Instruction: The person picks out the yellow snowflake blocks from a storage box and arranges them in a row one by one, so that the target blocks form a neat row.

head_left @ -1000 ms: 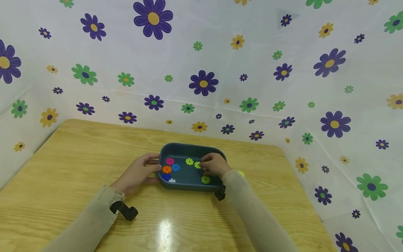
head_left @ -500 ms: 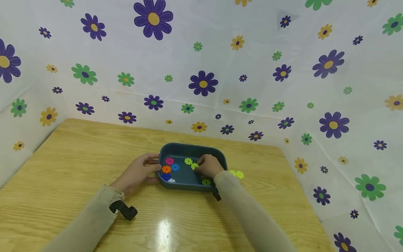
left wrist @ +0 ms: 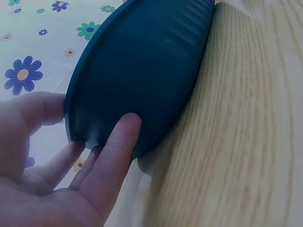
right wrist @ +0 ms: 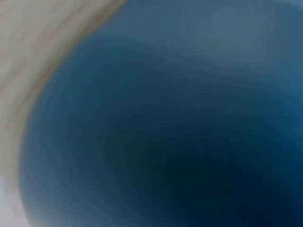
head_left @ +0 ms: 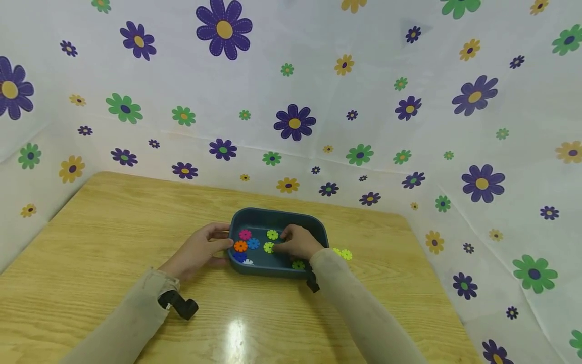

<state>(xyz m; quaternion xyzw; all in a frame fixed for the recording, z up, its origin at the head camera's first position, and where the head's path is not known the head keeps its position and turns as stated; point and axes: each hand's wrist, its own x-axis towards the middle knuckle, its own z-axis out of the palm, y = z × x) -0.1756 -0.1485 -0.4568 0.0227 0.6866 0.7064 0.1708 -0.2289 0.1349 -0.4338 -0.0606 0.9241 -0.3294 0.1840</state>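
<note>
Head view: right hand (head_left: 299, 243), visible fingertips apart, touches yellow-green plastic flower disc (head_left: 269, 247) inside dark-teal oblong plastic tray (head_left: 273, 271); left hand (head_left: 200, 250), fingers spread, steadies its end. Apparently midway: mixed-colour flower discs (head_left: 240, 246) grouped, yellow flower discs (head_left: 347, 254) outside.

Right wrist cam is mush: broad blue surface, too blurred to say which part of the tray (head_left: 268, 273) it shows. Head view: right hand (head_left: 300, 243) hides much of the tray's right-end floor. Pinching or just touching the yellow-green disc (head_left: 267, 247) inside the tray? Too small to tell. White piece (head_left: 247, 262) partly hidden by the tray's near wall. Right sleeve (head_left: 359, 298) overlaps a yellow piece (head_left: 337, 250) right of the tray; it and the left sleeve (head_left: 127, 318) run off the bottom edge. Left wrist view cuts off the tray's far end and part of the left hand (head_left: 197, 247).
</note>
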